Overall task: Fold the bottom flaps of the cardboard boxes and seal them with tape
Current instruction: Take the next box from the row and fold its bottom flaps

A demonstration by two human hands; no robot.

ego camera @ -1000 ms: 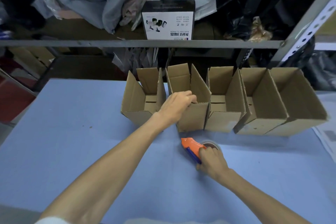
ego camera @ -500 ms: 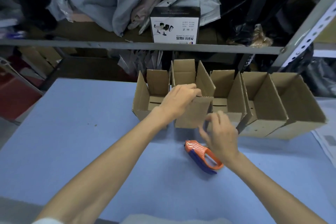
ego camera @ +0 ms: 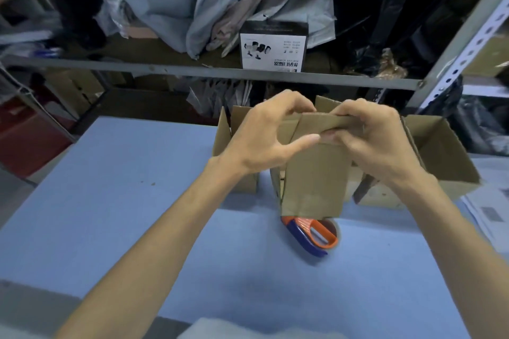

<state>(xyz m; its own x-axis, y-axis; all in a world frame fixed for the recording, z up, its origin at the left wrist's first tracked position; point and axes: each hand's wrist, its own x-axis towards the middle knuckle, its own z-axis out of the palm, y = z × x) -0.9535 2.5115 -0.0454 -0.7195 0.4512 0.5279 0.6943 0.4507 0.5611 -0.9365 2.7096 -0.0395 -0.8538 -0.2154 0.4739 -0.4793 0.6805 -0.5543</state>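
A tape dispenser (ego camera: 311, 237) lies on the table (ego camera: 137, 215). Just above it a box (ego camera: 314, 173) is held in the air. The left hand (ego camera: 264, 143) and right hand (ego camera: 377, 140) each clasp its top edge, one at either end. More boxes (ego camera: 440, 151) stand behind.

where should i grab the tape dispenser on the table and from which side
Take the tape dispenser by its orange loop handle, coming from above on the near right. It lies flat on the table with the loop's slot facing up and pointing that way; its far end is hidden behind the held box.
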